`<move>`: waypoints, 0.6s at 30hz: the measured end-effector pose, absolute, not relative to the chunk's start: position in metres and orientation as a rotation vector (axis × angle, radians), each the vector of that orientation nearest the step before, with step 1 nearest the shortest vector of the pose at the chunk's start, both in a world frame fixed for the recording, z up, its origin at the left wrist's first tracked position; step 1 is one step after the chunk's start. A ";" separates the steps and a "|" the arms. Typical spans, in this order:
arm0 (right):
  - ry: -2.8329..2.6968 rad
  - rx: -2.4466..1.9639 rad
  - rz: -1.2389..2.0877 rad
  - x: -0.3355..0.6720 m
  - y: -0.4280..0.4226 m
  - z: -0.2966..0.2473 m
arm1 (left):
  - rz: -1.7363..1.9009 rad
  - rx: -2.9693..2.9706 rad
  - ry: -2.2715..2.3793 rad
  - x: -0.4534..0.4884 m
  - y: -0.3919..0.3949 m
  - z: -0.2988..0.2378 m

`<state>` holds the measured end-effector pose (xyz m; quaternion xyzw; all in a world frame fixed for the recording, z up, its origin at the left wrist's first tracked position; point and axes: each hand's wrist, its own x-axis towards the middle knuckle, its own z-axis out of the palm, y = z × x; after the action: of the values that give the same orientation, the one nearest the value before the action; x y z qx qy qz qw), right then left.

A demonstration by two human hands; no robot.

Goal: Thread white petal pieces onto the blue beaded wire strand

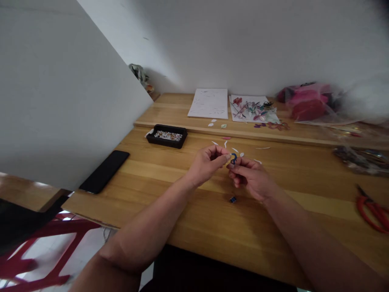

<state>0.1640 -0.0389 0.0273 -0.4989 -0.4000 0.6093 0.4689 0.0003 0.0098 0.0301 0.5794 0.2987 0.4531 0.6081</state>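
Both hands meet over the wooden table [146, 170], fingers pinched around a small curled blue strip [234, 157]. My left hand [209, 162] is closed, with thumb and forefinger at the strip's left side. From the lower right, my right hand [251, 176] pinches the same strip between thumb and fingers. What the strip is made of is too small to tell. Just below the hands lies a small dark blue piece [233, 199]. Beyond the fingertips are several thin white cut-out pieces [235, 150] and a pink leaf-shaped piece [226, 138].
A black tray [170, 142] of small beads and a black phone [105, 172] lie to the left. On the raised back shelf are a white sheet [209, 103], colourful flower pieces [258, 110] and pink bagged material [310, 103]. Red-handled scissors [372, 211] rest at right.
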 end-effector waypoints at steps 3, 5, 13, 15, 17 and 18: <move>-0.999 -1.228 1.514 0.161 -0.041 0.028 | 1.132 1.332 0.765 0.002 0.013 0.028; -1.062 -1.235 1.464 0.160 -0.042 0.030 | 1.173 1.357 0.806 0.002 0.014 0.028; -1.332 -1.261 1.206 0.164 -0.041 0.028 | 1.153 1.279 0.817 0.002 0.016 0.026; -1.362 -1.285 1.163 0.163 -0.041 0.024 | 1.117 1.207 0.795 0.003 0.015 0.025; -1.407 -1.322 1.096 0.161 -0.042 0.019 | 1.085 1.164 0.779 0.004 0.013 0.025; -1.434 -1.339 1.059 0.160 -0.042 0.017 | 1.077 1.160 0.775 0.005 0.013 0.025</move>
<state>0.1601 -0.0423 0.0173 -0.5394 -0.5775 0.4263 0.4403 0.0046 0.0126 0.0249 0.5077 0.3391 0.4716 0.6363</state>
